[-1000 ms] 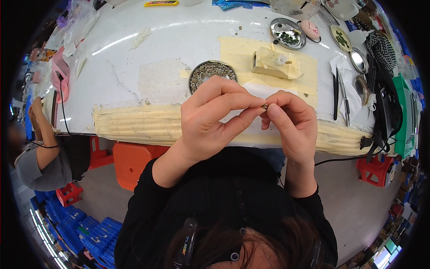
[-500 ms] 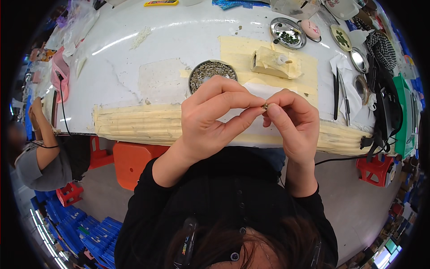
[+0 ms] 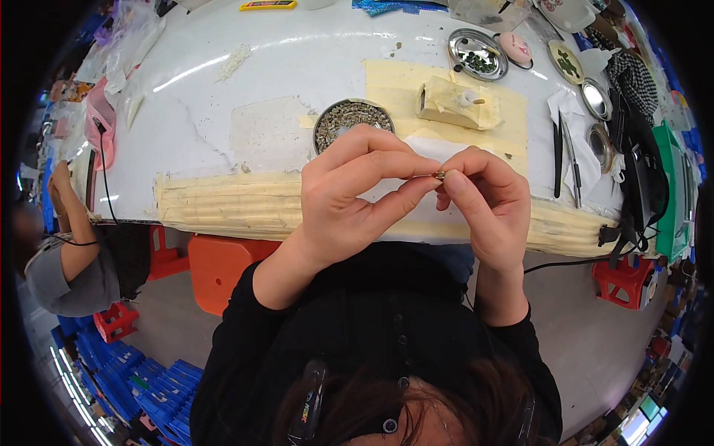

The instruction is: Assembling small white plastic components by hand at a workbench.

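Observation:
Between my two hands, above the table's near edge, is a tiny brownish-gold metallic piece [image 3: 440, 176]; its kind is too small to make out. My left hand [image 3: 361, 193] pinches it from the left with thumb and forefinger. From the other side my right hand [image 3: 487, 204] pinches it too, thumb against the curled forefinger. Just behind my left hand stands a round metal tin [image 3: 315, 134] filled with many small greyish-brown pieces, its near part hidden by that hand. Beyond my right hand sits a tape-wrapped block [image 3: 446, 108] with a small white nozzle-like part [image 3: 468, 98] on top.
At the far right lie a metal dish [image 3: 454, 44] with dark green bits, a pink oval case [image 3: 515, 47], a round lid [image 3: 595, 99] and tweezers [image 3: 571, 163] on white tissue. A black bag [image 3: 639, 178] hangs there. Another person [image 3: 71, 260] sits at left beside an orange stool [image 3: 223, 271].

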Demonstrator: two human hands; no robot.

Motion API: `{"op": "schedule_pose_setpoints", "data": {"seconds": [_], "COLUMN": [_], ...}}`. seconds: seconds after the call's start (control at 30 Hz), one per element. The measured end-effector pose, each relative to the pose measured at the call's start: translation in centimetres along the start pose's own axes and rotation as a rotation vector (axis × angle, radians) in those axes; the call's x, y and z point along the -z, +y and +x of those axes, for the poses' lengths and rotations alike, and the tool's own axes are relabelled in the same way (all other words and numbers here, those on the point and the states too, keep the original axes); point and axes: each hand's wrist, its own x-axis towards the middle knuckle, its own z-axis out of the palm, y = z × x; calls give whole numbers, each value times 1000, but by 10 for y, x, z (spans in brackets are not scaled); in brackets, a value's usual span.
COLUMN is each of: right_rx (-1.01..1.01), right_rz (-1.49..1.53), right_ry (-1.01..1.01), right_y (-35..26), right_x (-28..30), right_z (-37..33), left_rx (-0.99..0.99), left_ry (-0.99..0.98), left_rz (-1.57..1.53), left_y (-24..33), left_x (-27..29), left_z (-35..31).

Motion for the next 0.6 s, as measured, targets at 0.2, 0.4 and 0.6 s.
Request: {"op": "schedule_pose_setpoints", "data": {"seconds": [0.2,0.4,0.6], "right_rx": [1,16,343], "right_rz": [-11,-139,-598], "right_ry": [-7,35,281], "right_y": [0,-2,-8], "right_x": [0,-1,12], "right_z": [0,0,11], "left_rx": [-19,-6,-40], "left_ry": [35,14,26], "left_rz": [11,23,75], "left_y": [-2,0,-1], "left_x": [-2,0,0], "left_z": [0,0,0]}}
